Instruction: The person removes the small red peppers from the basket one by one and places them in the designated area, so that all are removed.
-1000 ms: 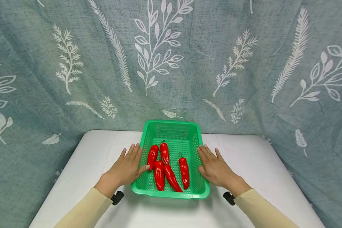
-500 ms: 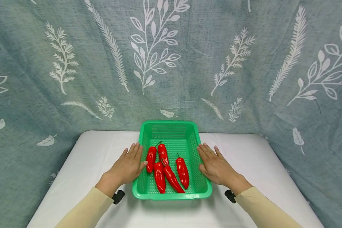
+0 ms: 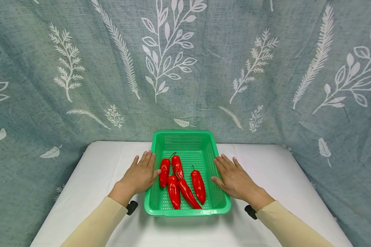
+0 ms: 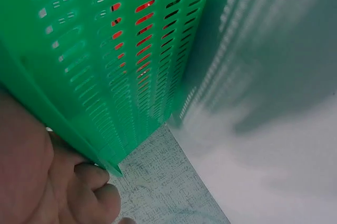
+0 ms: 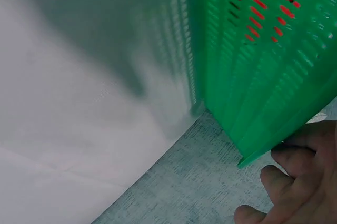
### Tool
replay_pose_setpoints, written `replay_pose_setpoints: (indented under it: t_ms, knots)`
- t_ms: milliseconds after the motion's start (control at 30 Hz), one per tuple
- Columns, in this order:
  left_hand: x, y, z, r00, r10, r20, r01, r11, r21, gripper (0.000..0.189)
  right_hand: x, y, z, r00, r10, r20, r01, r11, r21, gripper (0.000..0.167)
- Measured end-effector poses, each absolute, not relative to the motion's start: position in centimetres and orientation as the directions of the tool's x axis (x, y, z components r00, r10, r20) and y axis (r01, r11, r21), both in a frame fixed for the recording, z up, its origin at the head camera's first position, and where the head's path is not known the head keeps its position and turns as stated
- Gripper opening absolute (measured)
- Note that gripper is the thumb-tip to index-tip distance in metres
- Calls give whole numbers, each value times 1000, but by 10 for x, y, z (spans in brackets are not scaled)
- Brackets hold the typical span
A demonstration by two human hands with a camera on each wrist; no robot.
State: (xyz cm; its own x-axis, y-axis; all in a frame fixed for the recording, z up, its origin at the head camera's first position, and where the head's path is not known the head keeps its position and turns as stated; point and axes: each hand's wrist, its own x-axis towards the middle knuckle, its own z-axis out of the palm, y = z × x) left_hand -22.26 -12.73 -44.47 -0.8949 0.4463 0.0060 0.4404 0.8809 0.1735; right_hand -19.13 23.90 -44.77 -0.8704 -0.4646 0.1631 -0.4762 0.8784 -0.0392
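A green plastic basket (image 3: 185, 212) with slotted walls stands on the white table, its long sides running away from me. Inside lie several glossy red chili peppers (image 3: 199, 187), mostly grouped toward the left. My left hand (image 3: 139, 176) rests along the left rim, fingers straight and thumb reaching over the edge. On the opposite rim lies my right hand (image 3: 235, 180), fingers extended forward, thumb pointing inward over the basket. In the left wrist view, fingers (image 4: 95, 192) sit right at the rim's outer side; the right wrist view shows fingers (image 5: 289, 176) beside the rim likewise.
The white table (image 3: 256, 164) extends to both sides of the basket. Behind it hangs a grey-green cloth (image 3: 204, 103) with white leaf prints, close to the basket's far end. A dark wrist device (image 3: 132, 207) shows under the left wrist, another (image 3: 250, 212) under the right.
My left hand has slid slightly forward along the rim. The right thumb has spread further inward over the basket. The head view has shifted a little; the peppers keep their arrangement.
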Motion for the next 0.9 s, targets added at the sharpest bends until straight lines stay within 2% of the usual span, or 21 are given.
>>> replay_pose_setpoints:
  t_ms: [167,333,467,567,733,900]
  knots:
    - [-222,-129,-446,-901,433,13,428,885,183,72,-202,222,-437,-854,-475,213,-500,862,-82,72]
    - [-222,-130,-447,-907,422,7,416,891,183,72,-217,193,-416,-881,-445,157,-472,847,-247,72]
    - [-222,-131,-448,-910,414,5,407,893,193,72,-233,165,-404,-910,-412,48,-394,823,-410,71]
    - [-222,-132,-449,-914,407,7,399,893,206,71,-248,146,-403,-916,-401,-12,-345,803,-487,69]
    - [-222,-131,-452,-916,401,22,397,895,203,71,-274,128,-418,-928,-368,-53,-256,737,-625,64]
    - [-222,-127,-453,-913,407,31,405,892,203,71,-290,126,-439,-943,-302,-136,-79,604,-793,66]
